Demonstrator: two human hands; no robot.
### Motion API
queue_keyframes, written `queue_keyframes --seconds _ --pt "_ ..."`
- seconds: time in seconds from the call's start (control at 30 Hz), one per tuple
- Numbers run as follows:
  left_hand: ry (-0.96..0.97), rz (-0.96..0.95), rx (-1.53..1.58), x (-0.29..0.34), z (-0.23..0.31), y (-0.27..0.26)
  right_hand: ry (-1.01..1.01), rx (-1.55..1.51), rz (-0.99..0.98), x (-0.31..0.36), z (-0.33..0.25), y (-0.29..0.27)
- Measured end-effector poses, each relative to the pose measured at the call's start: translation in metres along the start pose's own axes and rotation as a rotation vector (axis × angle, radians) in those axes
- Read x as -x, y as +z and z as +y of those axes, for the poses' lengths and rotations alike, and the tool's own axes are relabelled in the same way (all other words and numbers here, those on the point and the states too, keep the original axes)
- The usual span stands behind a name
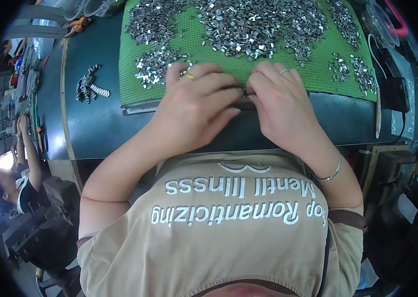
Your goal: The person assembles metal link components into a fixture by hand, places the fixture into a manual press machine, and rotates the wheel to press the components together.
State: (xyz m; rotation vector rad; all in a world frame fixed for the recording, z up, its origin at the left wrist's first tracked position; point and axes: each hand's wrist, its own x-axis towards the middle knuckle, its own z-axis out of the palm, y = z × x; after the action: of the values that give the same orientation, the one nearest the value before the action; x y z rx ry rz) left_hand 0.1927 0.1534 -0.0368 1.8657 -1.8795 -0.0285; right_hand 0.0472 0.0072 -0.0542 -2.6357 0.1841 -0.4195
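My left hand, with a gold ring, bends over a dark metal bar along the front edge of a green textured mat. Its curled fingertips meet my right hand's, while the thumb lies a little below them. My right hand, wearing a thin ring, is closed in a pinch at the same spot. Whatever the fingertips hold is too small and covered to make out. Beyond them on the mat lies a large heap of small shiny metal pieces. A smaller pile sits beside my left hand.
A linked metal chain lies on the dark table at left, with orange-handled pliers farther back. At right are small piles of metal pieces, a black adapter with a cable, and clear plastic containers. Another person works at far left.
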Motion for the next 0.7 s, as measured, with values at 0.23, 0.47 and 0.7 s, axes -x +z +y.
queue_keyframes --seconds 0.23,0.47,0.7 --pt "-0.224 0.159 -0.227 0.003 -0.062 -0.018 0.234 -0.246 -0.194 -0.024 0.006 -0.017" --pt "-0.136 -0.037 -0.437 -0.019 -0.068 -0.015 -0.008 -0.160 -0.080 -0.034 0.007 -0.003" --pt "-0.164 0.051 -0.333 -0.021 -0.076 -0.002 -0.147 0.057 0.020 -0.068 -0.013 0.035"
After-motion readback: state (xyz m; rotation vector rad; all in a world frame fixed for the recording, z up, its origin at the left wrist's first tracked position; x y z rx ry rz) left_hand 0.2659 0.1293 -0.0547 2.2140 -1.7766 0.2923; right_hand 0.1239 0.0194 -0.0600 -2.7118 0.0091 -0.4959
